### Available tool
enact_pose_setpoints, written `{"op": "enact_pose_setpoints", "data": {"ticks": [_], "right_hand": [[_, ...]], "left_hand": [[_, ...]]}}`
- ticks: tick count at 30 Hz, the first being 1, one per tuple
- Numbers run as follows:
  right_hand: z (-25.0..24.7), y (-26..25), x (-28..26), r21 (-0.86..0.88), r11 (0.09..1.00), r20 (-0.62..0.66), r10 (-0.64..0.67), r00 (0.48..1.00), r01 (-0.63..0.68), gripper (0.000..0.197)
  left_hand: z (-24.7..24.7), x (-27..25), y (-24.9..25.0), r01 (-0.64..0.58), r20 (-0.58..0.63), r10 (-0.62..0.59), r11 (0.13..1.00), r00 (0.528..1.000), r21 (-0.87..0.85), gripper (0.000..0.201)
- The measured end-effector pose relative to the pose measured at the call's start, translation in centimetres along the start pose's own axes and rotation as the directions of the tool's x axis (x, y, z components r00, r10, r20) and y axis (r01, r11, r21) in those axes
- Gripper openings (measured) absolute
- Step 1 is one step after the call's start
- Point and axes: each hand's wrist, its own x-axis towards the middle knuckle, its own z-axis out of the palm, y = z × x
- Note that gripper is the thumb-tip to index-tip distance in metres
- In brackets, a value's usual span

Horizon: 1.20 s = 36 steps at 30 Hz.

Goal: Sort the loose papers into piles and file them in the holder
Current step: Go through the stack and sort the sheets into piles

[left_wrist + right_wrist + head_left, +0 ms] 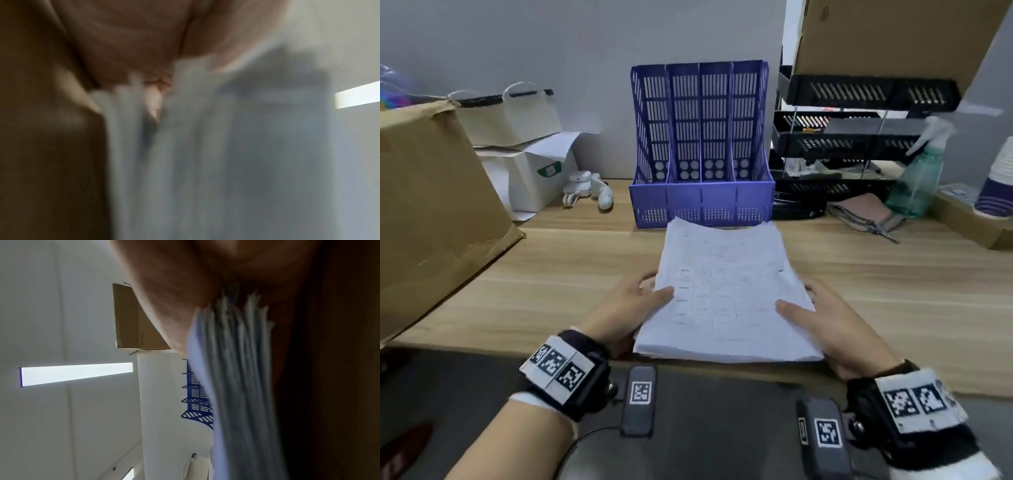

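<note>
A thick stack of white printed papers (pixel 726 291) lies on the wooden desk (pixel 558 274), its far edge almost at the blue-purple file holder (pixel 702 144). My left hand (pixel 633 305) grips the stack's left edge, thumb on top and fingers underneath. My right hand (pixel 822 318) grips the right edge the same way. The holder has several upright slots, all without papers. The left wrist view is blurred, showing sheet edges (pixel 185 146) below the palm. In the right wrist view the fanned sheet edges (pixel 236 369) hang under the hand, with the holder (pixel 197 402) behind.
A large cardboard box (pixel 431 205) stands at the left, with white boxes (pixel 524 164) behind it. Black stacked trays (pixel 852 137), a green spray bottle (pixel 921 171), a cloth pouch (pixel 863 209) and stacked paper cups (pixel 1000 185) crowd the right.
</note>
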Motion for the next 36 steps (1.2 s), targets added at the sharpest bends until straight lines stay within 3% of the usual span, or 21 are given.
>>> {"op": "enact_pose_setpoints", "data": {"ticks": [4, 8, 10, 13, 17, 19, 22, 26, 28, 30, 34, 36], "right_hand": [[0.4, 0.2, -0.6, -0.065, 0.997, -0.138, -0.044, 0.989, 0.035, 0.042], [0.9, -0.1, -2.2, -0.11, 0.987, -0.199, -0.14, 0.97, 0.119, 0.04], [0.8, 0.0, -2.9, -0.165, 0.979, -0.224, -0.157, 0.962, 0.121, 0.042], [0.7, -0.3, -3.8, -0.197, 0.977, -0.244, -0.125, 0.962, 0.077, 0.029], [0.6, -0.5, -4.6, -0.326, 0.945, -0.272, -0.127, 0.954, 0.033, 0.04], [0.3, -0.6, -4.9, -0.333, 0.942, -0.262, -0.13, 0.956, 0.037, 0.036], [-0.4, -0.9, -5.5, -0.344, 0.938, -0.282, -0.146, 0.948, 0.042, 0.017], [-1.9, -0.8, -5.9, -0.399, 0.917, -0.393, -0.172, 0.904, 0.001, 0.012], [-2.5, -0.7, -6.3, -0.371, 0.929, -0.427, -0.177, 0.887, 0.007, 0.014], [-2.8, -0.7, -6.7, -0.321, 0.947, -0.454, -0.152, 0.878, -0.002, 0.01], [-3.0, -0.8, -6.9, -0.061, 0.997, -0.385, 0.024, 0.923, -0.051, 0.017], [-3.4, -1.1, -7.4, -0.002, 0.999, -0.382, 0.044, 0.923, -0.049, 0.015]], "left_hand": [[0.6, -2.1, 0.2, -0.065, -0.003, 0.065, 0.998, 0.998, 0.005, 0.03], [1.1, -4.1, 0.0, -0.245, -0.024, 0.267, 0.912, 0.963, 0.329, 0.033], [1.3, -4.9, -0.1, -0.184, -0.055, 0.237, 0.863, 0.97, 0.471, 0.045], [2.0, -5.5, -0.5, -0.123, -0.031, 0.176, 0.792, 0.984, 0.599, 0.059], [3.3, -5.9, -0.3, -0.062, -0.006, 0.106, 0.62, 0.994, 0.782, 0.058], [4.2, -5.9, 0.0, -0.079, 0.034, 0.092, 0.556, 0.995, 0.828, 0.057], [5.2, -5.9, 0.2, -0.128, 0.11, 0.066, 0.544, 0.992, 0.829, 0.058], [5.0, -5.5, -0.1, -0.127, 0.066, 0.13, 0.549, 0.989, 0.826, 0.073], [4.8, -5.4, -0.2, -0.135, 0.078, 0.135, 0.484, 0.988, 0.865, 0.071], [5.2, -5.5, 0.2, -0.13, 0.089, 0.114, 0.432, 0.989, 0.892, 0.055], [6.8, -6.0, 1.8, -0.128, 0.115, 0.056, 0.382, 0.992, 0.916, 0.052], [7.4, -5.9, 2.5, -0.125, 0.112, 0.054, 0.389, 0.992, 0.913, 0.05]]}}
